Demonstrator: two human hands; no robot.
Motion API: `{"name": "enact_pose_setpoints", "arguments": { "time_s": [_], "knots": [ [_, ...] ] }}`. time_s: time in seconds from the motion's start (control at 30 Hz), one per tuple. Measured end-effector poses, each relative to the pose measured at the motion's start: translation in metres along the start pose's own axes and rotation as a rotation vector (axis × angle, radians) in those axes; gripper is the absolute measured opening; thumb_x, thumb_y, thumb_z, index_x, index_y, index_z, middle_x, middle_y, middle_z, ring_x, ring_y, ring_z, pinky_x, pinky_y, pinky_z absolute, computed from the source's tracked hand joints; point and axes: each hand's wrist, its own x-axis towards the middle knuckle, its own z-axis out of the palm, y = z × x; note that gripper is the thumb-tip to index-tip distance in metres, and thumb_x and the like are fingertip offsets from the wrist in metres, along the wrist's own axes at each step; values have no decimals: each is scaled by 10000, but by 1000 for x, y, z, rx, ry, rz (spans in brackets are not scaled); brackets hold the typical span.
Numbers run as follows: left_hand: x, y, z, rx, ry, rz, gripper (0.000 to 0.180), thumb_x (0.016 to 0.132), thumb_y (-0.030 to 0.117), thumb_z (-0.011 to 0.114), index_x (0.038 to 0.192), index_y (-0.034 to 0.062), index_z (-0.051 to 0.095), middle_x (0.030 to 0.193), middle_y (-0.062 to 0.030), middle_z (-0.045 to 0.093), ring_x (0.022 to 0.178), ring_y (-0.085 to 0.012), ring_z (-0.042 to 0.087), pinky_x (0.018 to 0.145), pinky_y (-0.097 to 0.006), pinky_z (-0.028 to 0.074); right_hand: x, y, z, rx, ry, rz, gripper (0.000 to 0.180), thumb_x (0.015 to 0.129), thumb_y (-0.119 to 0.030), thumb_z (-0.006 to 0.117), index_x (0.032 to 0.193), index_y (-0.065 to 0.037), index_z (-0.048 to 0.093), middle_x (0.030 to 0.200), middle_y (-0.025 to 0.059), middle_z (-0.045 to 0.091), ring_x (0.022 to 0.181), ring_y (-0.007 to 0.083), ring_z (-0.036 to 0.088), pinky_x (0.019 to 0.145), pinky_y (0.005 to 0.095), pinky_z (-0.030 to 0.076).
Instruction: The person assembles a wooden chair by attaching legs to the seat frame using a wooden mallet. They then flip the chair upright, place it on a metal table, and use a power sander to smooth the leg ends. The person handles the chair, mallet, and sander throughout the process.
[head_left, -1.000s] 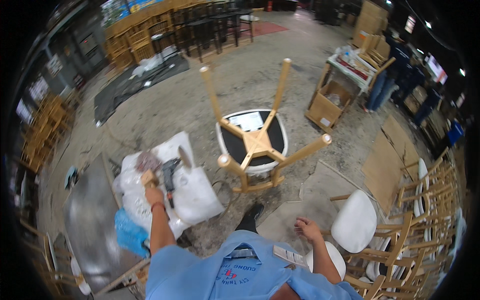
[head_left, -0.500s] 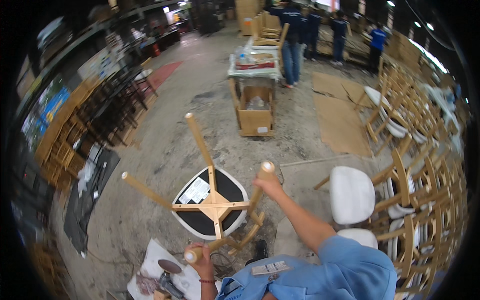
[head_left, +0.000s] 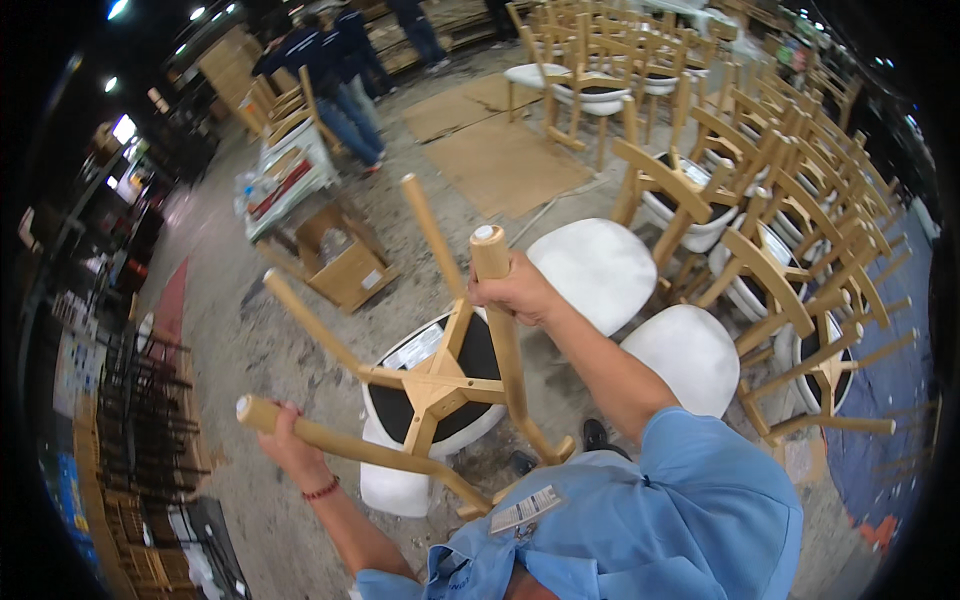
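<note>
I hold an upturned wooden chair (head_left: 440, 388) by two of its legs, its pale cross brace and black seat underside facing up. My left hand (head_left: 287, 448) is closed around one leg near its white-capped end. Around the other near leg, below its white tip, my right hand (head_left: 518, 290) is wrapped. The chair's two other legs point up and away from me, and its backrest hangs low by my body, partly hidden. Just beyond my right forearm are two white seats (head_left: 592, 276). A white pad-like thing (head_left: 395, 490) shows partly beneath the held chair.
Stacked wooden chairs (head_left: 760, 240) crowd the right side. A cardboard box (head_left: 345, 255) is under a cluttered table ahead on the left. Flat cardboard sheets (head_left: 500, 160) lie on the floor farther off. Several people (head_left: 340, 70) stand at the back. Dark chairs (head_left: 140, 390) line the far left.
My view has swung right, toward the stacked chairs. The upturned chair has come round with me, still in both hands, and now hangs nearer the white seats. My hands appear farther apart.
</note>
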Motion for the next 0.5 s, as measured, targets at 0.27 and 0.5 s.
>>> {"name": "enact_pose_setpoints", "arguments": {
  "time_s": [0.27,0.5],
  "knots": [
    [103,-83,220,-184,-304,9,146,837,102,695,921,44,590,771,-26,588,674,-152,577,654,-303,477,-74,-81,-54,-356,213,-265,247,677,-142,767,846,-47,614,776,8,623,721,114,592,692,293,496],
    [110,-154,392,-206,-470,-240,307,802,69,727,1066,74,570,967,-37,605,886,-174,583,786,-335,464,-80,-34,-105,-547,416,-451,243,742,-138,775,900,-60,608,793,47,636,725,137,595,692,296,495]
  ]
}}
